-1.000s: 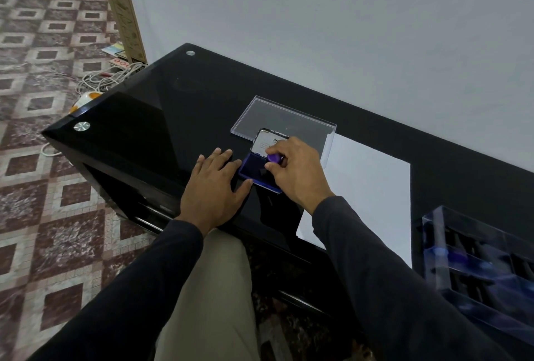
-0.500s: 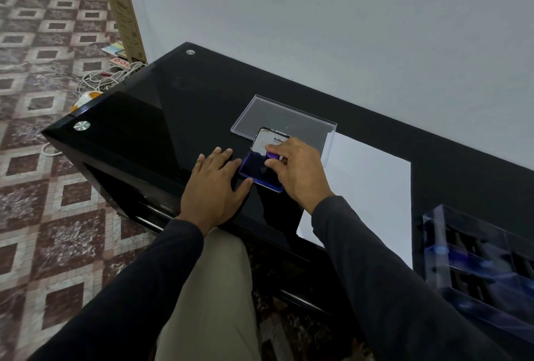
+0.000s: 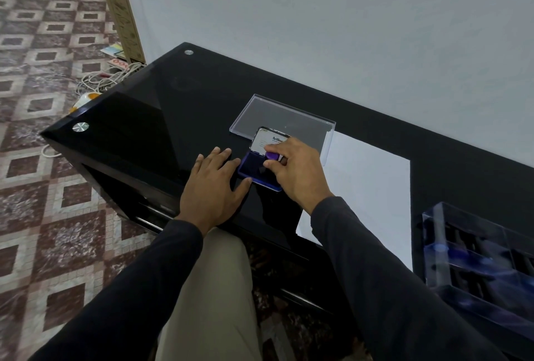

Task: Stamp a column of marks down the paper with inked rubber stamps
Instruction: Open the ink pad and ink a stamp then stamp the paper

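An open blue ink pad (image 3: 252, 167) lies on the black glass table (image 3: 161, 118), its lid (image 3: 267, 140) tipped up at the back. My right hand (image 3: 294, 170) pinches a small purple rubber stamp (image 3: 272, 156) over the pad's right half; its face is hidden by my fingers. My left hand (image 3: 215, 187) lies flat on the table, its thumb and fingertips against the pad's left edge. A blank white sheet of paper (image 3: 367, 187) lies just right of the pad.
A clear plastic lid (image 3: 281, 118) lies behind the ink pad. A clear box with dark stamps in compartments (image 3: 476, 262) sits at the right edge. The wall runs close behind the table. Cables (image 3: 107, 77) lie on the tiled floor to the left.
My right hand has shifted slightly with the purple stamp over the pad, showing more of the stamp's top. My left hand stays in place.
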`<act>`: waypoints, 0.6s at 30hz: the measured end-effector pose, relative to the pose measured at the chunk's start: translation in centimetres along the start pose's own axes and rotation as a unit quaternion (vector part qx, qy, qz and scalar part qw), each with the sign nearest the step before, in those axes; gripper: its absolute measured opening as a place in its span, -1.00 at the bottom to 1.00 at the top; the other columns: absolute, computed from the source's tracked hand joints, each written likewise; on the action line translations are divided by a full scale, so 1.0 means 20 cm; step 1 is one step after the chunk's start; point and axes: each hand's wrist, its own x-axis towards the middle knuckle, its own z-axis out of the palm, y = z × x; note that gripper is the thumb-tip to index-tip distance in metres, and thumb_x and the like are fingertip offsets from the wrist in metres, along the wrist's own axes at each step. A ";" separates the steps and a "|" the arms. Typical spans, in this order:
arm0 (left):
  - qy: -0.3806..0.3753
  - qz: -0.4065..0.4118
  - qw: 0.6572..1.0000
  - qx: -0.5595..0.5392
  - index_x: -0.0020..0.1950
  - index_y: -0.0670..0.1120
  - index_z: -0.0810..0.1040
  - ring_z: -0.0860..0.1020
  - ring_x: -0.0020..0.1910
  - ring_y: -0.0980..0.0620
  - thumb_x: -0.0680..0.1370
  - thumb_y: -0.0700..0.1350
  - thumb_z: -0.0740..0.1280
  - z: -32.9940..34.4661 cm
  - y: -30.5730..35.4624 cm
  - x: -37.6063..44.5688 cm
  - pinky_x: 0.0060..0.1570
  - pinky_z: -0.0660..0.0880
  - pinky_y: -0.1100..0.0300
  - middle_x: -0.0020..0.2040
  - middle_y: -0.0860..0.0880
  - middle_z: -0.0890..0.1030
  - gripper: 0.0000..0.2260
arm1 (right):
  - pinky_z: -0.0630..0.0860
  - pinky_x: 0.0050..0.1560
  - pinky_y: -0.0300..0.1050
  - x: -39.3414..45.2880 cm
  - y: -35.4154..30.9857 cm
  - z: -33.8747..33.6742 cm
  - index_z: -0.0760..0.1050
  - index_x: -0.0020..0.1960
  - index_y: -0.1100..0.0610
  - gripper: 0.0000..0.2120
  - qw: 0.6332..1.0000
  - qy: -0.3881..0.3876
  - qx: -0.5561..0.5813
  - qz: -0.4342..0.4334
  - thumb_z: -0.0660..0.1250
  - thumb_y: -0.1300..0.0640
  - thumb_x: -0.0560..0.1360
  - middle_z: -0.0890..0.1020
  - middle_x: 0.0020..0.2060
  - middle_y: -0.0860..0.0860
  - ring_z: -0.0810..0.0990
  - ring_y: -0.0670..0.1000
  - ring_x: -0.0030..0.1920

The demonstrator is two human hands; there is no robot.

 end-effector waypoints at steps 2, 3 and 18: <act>0.001 0.001 1.000 0.000 0.50 0.03 0.40 0.17 0.59 -0.05 0.60 0.30 0.16 0.00 0.00 0.00 0.55 0.00 -0.08 0.57 -0.06 0.32 -0.44 | 0.42 0.15 -0.29 -0.01 0.01 -0.01 0.63 0.18 0.10 -0.71 1.000 0.002 0.001 -0.003 0.48 0.13 0.46 0.63 0.06 0.00 0.54 -0.08 0.06; 0.001 0.002 1.000 -0.001 0.51 0.03 0.40 0.17 0.59 -0.05 0.60 0.30 0.15 0.00 0.00 0.00 0.55 0.00 -0.08 0.57 -0.06 0.32 -0.44 | 0.41 0.14 -0.30 -0.01 0.01 -0.01 0.64 0.16 0.09 -0.72 1.000 0.004 0.001 -0.006 0.49 0.13 0.45 0.63 0.05 -0.01 0.52 -0.10 0.03; -0.007 0.000 1.000 -0.005 0.53 0.03 0.36 0.13 0.60 -0.04 0.61 0.30 0.13 -0.02 0.01 0.00 0.57 -0.02 -0.08 0.59 -0.05 0.27 -0.43 | 0.49 0.20 -0.16 -0.01 -0.01 -0.01 0.64 0.16 0.11 -0.72 1.000 0.003 0.003 -0.005 0.47 0.14 0.46 0.63 0.05 0.01 0.54 -0.06 0.06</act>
